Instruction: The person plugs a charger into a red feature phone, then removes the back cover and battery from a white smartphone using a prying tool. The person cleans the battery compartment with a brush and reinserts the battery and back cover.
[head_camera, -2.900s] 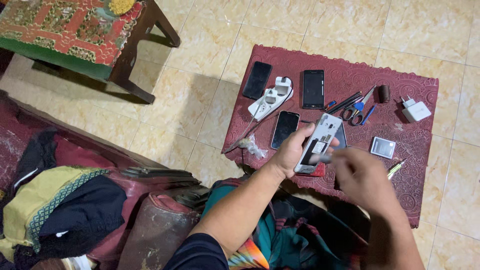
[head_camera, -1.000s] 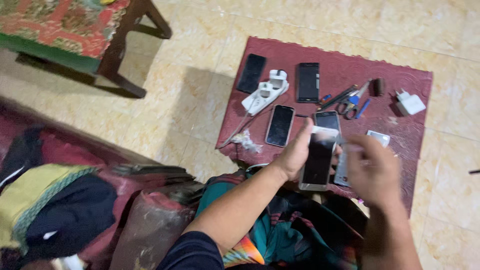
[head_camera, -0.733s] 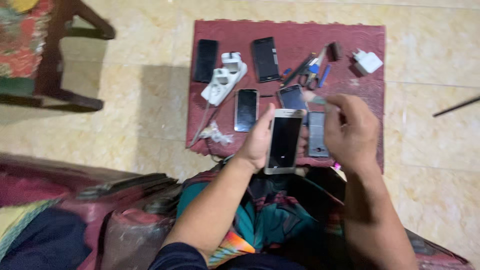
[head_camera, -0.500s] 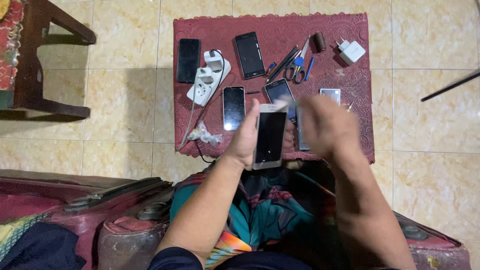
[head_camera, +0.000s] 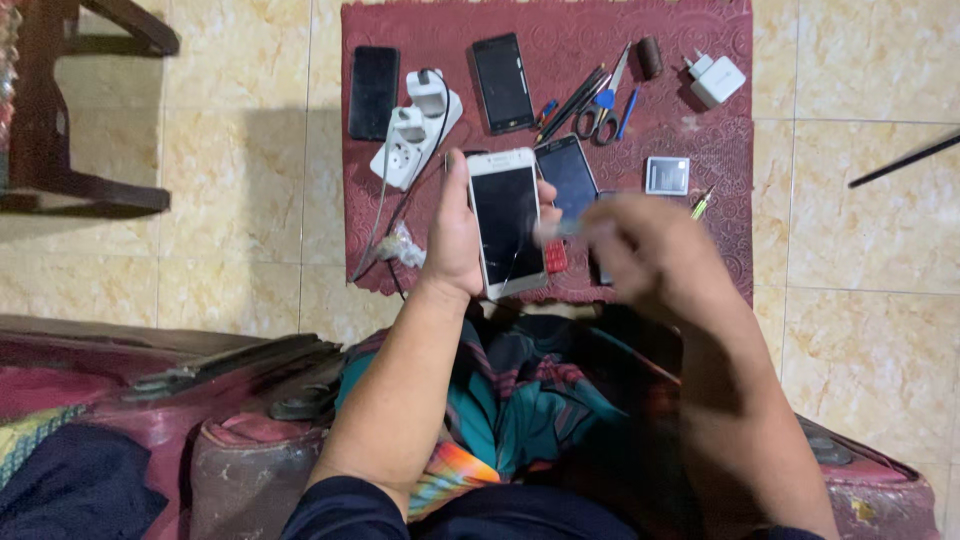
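Observation:
My left hand (head_camera: 455, 235) holds a white-framed smartphone (head_camera: 507, 222) upright, dark screen facing me, above the near edge of a dark red mat (head_camera: 700, 180). My right hand (head_camera: 650, 255) is blurred with motion just right of the phone, its fingertips near the phone's right edge; whether it pinches anything I cannot tell. Under both hands, another dark phone (head_camera: 568, 175) lies on the mat.
On the mat lie two more black phones (head_camera: 373, 92) (head_camera: 502, 83), a white power strip (head_camera: 417, 128) with its cable, scissors (head_camera: 603, 105), pens, a white charger (head_camera: 717, 79) and a small grey battery (head_camera: 667, 175). A dark wooden table leg (head_camera: 90, 190) stands at left on the tiled floor.
The view has swung so the mat now sits straight ahead. The phone has turned from its bare back to its screen side, and my right hand has drawn in beside it.

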